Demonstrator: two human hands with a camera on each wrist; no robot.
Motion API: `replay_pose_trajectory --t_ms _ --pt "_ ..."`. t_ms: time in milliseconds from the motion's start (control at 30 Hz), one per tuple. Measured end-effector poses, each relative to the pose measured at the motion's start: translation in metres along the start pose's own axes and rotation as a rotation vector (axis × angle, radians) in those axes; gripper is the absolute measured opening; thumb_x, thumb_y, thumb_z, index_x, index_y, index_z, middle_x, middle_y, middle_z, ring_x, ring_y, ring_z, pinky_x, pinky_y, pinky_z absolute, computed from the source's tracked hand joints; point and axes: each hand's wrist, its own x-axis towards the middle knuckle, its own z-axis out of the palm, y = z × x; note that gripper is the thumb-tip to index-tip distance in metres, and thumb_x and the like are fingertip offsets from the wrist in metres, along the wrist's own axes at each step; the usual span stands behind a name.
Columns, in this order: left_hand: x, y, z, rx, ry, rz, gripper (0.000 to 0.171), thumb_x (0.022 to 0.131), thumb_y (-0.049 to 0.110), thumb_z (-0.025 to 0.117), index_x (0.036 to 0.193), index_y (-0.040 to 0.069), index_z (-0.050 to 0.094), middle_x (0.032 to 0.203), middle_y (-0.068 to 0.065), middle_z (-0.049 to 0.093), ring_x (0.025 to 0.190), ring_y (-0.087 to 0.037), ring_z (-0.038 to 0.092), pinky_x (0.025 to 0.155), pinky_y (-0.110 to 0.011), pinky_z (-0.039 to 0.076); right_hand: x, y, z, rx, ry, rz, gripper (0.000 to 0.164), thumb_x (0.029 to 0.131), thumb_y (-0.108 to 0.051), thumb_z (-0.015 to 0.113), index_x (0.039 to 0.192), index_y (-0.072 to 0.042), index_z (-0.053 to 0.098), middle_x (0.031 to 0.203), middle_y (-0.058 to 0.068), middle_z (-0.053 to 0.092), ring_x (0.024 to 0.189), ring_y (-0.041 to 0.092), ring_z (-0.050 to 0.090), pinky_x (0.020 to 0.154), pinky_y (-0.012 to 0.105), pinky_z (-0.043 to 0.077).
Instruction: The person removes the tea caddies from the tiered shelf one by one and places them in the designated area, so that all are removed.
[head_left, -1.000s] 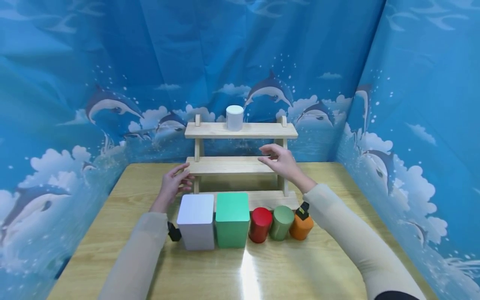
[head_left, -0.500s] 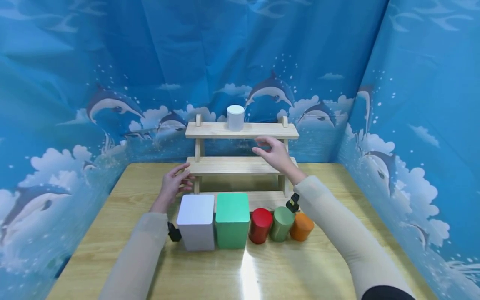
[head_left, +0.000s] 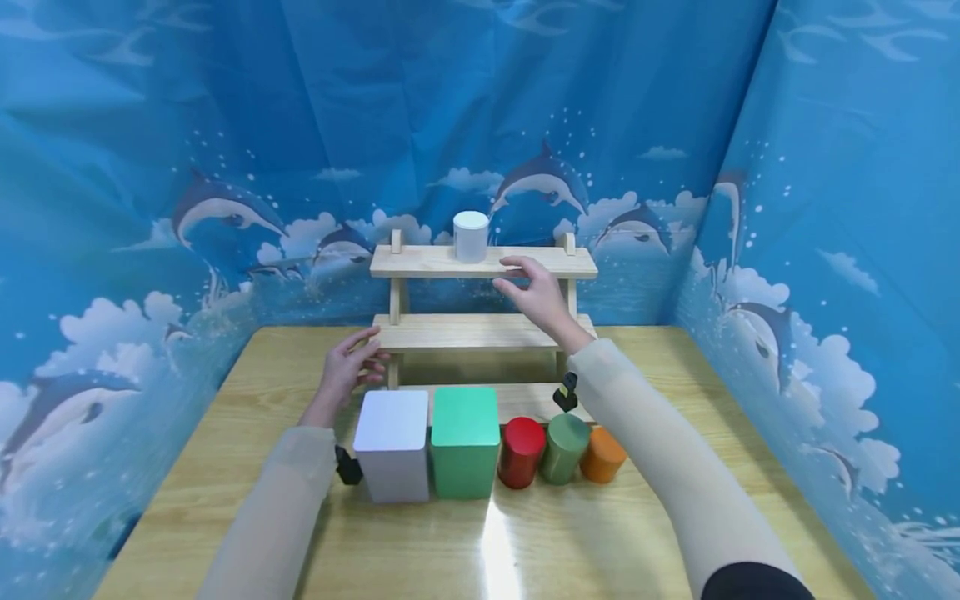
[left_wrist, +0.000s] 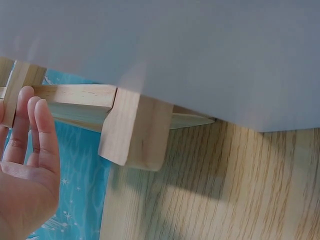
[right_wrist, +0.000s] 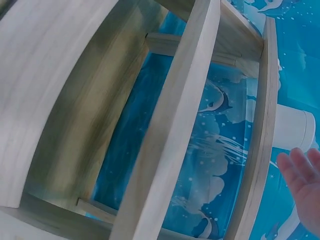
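A white cylinder (head_left: 471, 240) stands upright on the top board of a three-step wooden rack (head_left: 480, 332). My right hand (head_left: 538, 292) is at the front of that top board, just right of the cylinder, thumb and fingers apart and nothing between them. In the right wrist view its fingertips (right_wrist: 298, 161) lie close to the cylinder (right_wrist: 292, 127); a gap shows in the head view. At the rack's left end, my left hand (head_left: 348, 367) has loosely bent fingers and holds nothing. The left wrist view puts its fingertips against or beside the rack's wood (left_wrist: 75, 95); contact is unclear.
In front of the rack, a row stands on the wooden table (head_left: 420, 550): a white box (head_left: 393, 450), a green box (head_left: 465, 446), a red cylinder (head_left: 521, 454), a green cylinder (head_left: 564, 450) and an orange cylinder (head_left: 602, 457). Blue dolphin-print curtains (head_left: 337, 125) hang behind and at the sides.
My right hand has risen from the middle board to the top board and shifted left toward the white cylinder. My left hand and the row of boxes and cylinders have stayed in place.
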Motion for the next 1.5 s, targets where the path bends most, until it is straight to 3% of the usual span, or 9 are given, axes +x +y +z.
replay_pose_trajectory --t_ms 233,400,633,933,1167,1333,1500 --pt "0.004 -0.003 -0.004 -0.005 0.028 -0.004 0.047 0.09 0.027 0.063 0.133 0.016 0.051 0.081 -0.003 0.069 0.063 -0.016 0.064 0.067 -0.039 0.057 0.016 -0.008 0.007 0.026 0.008 0.029 0.043 0.089 -0.023 0.064 0.127 -0.005 0.054 0.13 0.009 0.052 0.115 0.033 0.052 0.09 0.036 0.049" --pt "-0.004 0.006 -0.001 -0.024 0.008 -0.03 0.045 0.091 0.022 0.061 0.134 0.013 0.05 0.08 -0.003 0.069 0.064 -0.017 0.064 0.066 -0.038 0.057 0.022 -0.014 0.01 0.044 0.021 0.066 0.042 0.089 -0.024 0.065 0.127 -0.009 0.054 0.13 0.007 0.051 0.115 0.028 0.052 0.087 0.037 0.05" --pt "-0.012 0.016 0.003 -0.035 -0.035 -0.027 0.045 0.094 0.017 0.058 0.137 0.008 0.046 0.082 -0.006 0.069 0.069 -0.021 0.064 0.074 -0.046 0.055 0.033 -0.015 0.017 0.08 0.022 0.115 0.05 0.088 -0.019 0.066 0.133 -0.006 0.048 0.137 0.007 0.045 0.117 0.029 0.05 0.087 0.039 0.05" --pt "0.001 0.002 -0.003 -0.045 -0.027 -0.018 0.046 0.091 0.023 0.062 0.134 0.012 0.05 0.08 -0.005 0.069 0.066 -0.018 0.064 0.069 -0.043 0.056 0.046 -0.021 0.026 0.059 0.053 0.138 0.059 0.088 -0.021 0.066 0.14 -0.01 0.039 0.141 0.006 0.04 0.121 0.031 0.045 0.094 0.036 0.045" --pt "0.006 0.0 -0.002 -0.012 -0.007 0.005 0.043 0.092 0.023 0.06 0.133 0.014 0.051 0.078 -0.004 0.069 0.064 -0.017 0.063 0.074 -0.049 0.054 0.057 -0.022 0.028 0.03 0.056 0.158 0.061 0.088 -0.023 0.066 0.141 -0.012 0.038 0.142 0.007 0.037 0.124 0.029 0.042 0.099 0.035 0.041" --pt "0.004 0.005 0.001 -0.019 -0.034 -0.031 0.043 0.092 0.021 0.06 0.134 0.014 0.051 0.079 -0.006 0.069 0.065 -0.018 0.064 0.072 -0.045 0.055 0.061 -0.018 0.029 0.008 0.042 0.153 0.061 0.088 -0.021 0.066 0.141 -0.009 0.037 0.142 0.011 0.037 0.124 0.031 0.041 0.099 0.036 0.04" --pt "-0.007 0.016 0.004 0.004 -0.047 -0.029 0.043 0.095 0.017 0.056 0.136 0.011 0.047 0.082 -0.008 0.068 0.068 -0.021 0.065 0.077 -0.051 0.053 0.067 -0.018 0.033 -0.009 0.037 0.158 0.062 0.089 -0.022 0.065 0.141 -0.009 0.036 0.143 0.013 0.033 0.126 0.03 0.037 0.1 0.038 0.039"
